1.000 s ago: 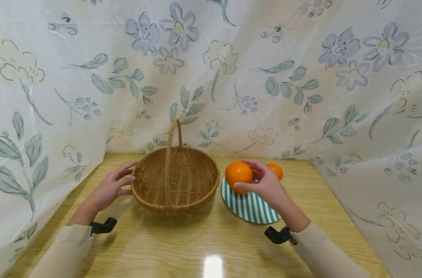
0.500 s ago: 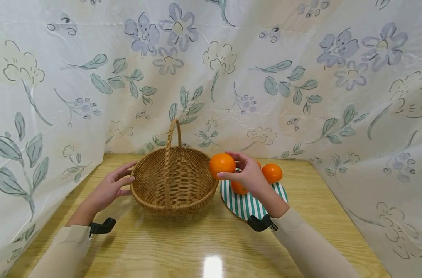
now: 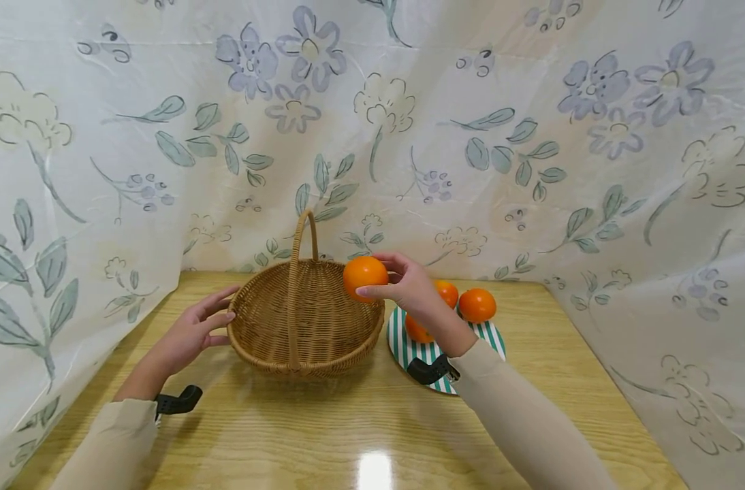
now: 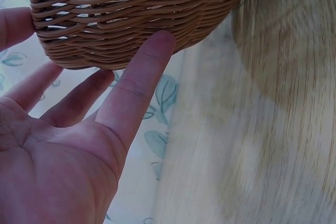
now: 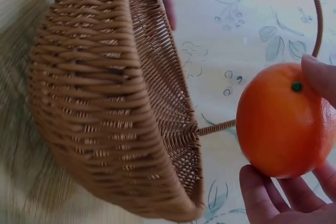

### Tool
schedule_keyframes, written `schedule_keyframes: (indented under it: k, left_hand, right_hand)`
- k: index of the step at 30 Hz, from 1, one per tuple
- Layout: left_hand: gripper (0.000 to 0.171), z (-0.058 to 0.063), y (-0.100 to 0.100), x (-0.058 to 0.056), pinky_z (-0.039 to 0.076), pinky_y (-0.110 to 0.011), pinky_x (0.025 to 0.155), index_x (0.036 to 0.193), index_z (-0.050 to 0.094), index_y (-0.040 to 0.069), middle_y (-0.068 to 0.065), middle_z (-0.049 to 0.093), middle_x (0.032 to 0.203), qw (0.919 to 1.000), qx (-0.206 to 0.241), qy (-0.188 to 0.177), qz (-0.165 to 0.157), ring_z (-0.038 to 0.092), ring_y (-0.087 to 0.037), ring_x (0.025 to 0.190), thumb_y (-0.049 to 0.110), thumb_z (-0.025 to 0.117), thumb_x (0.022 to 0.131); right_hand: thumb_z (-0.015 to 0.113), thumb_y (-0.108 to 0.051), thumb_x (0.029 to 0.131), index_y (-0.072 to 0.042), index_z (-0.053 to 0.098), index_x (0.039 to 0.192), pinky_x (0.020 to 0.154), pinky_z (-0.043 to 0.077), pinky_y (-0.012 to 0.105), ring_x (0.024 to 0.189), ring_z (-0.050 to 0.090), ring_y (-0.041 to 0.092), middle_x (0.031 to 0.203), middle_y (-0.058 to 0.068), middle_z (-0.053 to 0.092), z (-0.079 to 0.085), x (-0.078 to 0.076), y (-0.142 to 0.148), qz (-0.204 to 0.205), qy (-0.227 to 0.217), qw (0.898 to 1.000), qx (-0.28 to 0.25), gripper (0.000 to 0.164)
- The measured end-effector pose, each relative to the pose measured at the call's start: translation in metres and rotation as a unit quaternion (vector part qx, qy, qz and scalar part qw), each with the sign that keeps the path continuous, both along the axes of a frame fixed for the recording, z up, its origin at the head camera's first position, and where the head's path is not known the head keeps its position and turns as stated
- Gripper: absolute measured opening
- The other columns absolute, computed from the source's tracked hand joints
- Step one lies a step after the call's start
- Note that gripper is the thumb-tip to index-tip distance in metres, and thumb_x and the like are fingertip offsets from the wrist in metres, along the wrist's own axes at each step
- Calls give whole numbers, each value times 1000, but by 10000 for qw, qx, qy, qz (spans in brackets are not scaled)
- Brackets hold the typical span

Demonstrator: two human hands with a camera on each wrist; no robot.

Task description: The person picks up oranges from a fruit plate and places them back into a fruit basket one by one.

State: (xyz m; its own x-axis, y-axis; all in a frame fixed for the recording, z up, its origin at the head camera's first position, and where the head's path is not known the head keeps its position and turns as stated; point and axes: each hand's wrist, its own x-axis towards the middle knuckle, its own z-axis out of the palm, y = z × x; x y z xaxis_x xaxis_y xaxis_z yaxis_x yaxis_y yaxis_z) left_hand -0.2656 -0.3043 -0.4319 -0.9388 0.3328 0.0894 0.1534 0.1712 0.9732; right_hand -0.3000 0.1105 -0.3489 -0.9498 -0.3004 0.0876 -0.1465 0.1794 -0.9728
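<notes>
My right hand [image 3: 412, 286] holds an orange [image 3: 365, 278] between thumb and fingers, over the right side of the brown wicker basket [image 3: 336, 368]. In the right wrist view the orange [image 5: 281, 121] shows a small green stem mark, and the basket's rim [image 5: 144, 103] lies to its left. At the basket's left edge, my left hand [image 3: 188, 333] touches the rim with extended fingers. From the left wrist, the hand [image 4: 68, 145] has one straight digit against the woven side [image 4: 142, 19], with other fingers partly behind the basket.
Right of the basket, a round green-and-white striped mat [image 3: 402, 344] bears further oranges [image 3: 478, 305], some partly covered by my right arm. The basket's tall handle [image 3: 294, 292] arches over its middle. A floral cloth [image 3: 385, 170] hangs behind the wooden table [image 3: 274, 435].
My right hand has carried the orange left and up, from above the striped mat to over the basket's right side. The left hand stays at the basket's rim.
</notes>
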Motion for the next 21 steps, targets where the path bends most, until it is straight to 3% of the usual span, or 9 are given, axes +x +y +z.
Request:
schedule_keyframes:
  k: [7,21]
  left_hand:
    - [67,-1,3,-1,62,-34,88,165,18,10,-33,22,162,9999,-67,29,108,62,-4,118,25,52,109]
    - [67,-1,8,-1,63,-34,87,165,19,10,-34,22,162,9998,-67,45,192,62,-4,118,25,52,109]
  right_hand:
    - [90,-19,79,-18,59,136,95,59,37,117,63,26,132,6,62,-1,-15,-17,180,-48,9998,-112,66]
    - [92,-22,77,-16,62,137,90,59,33,112,64,25,128,8,66,-6,-42,-61,518,66,9985,171,68]
